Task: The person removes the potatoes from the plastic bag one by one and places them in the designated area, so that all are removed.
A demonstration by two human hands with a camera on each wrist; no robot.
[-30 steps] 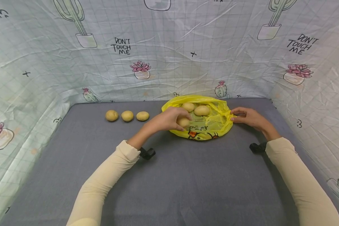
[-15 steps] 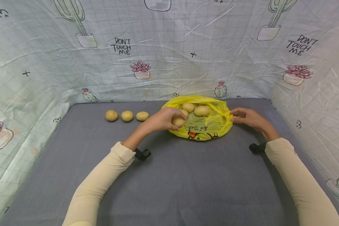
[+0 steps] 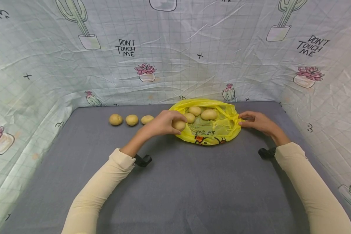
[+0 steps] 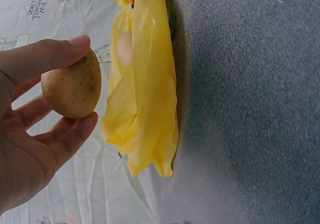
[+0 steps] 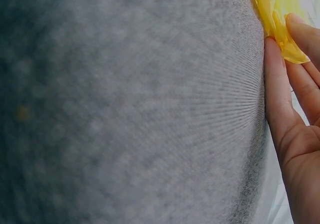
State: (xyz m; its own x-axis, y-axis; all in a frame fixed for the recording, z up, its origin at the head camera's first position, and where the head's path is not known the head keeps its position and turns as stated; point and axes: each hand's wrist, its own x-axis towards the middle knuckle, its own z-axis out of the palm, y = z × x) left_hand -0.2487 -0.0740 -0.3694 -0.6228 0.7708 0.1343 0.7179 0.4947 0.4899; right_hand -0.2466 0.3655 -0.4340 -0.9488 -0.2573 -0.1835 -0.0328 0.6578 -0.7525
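My left hand [image 3: 165, 123] grips a potato [image 3: 178, 125] between thumb and fingers, over the left rim of the yellow plastic bag [image 3: 212, 140]. Seen from the left wrist, this potato [image 4: 72, 86] is brown with small dark specks and is held apart from the bag. Three more potatoes lie inside the open bag: one at the back [image 3: 195, 111], one to its right [image 3: 209, 114] and one in front [image 3: 189, 118]. At the bag's right end, my right hand [image 3: 258, 123] pinches the gathered yellow plastic [image 5: 282, 31] between thumb and fingers.
Three potatoes stand in a row on the grey tabletop [image 3: 175, 188] left of the bag: an outer one [image 3: 115, 119], a middle one [image 3: 132, 120] and one [image 3: 147, 120] close behind the left hand. A printed cloth [image 3: 175, 58] encloses the back and sides.
My left hand has drawn back leftward with its potato, from inside the bag's opening to the left rim. The potato it had covered in the bag now shows. The right hand stays put.
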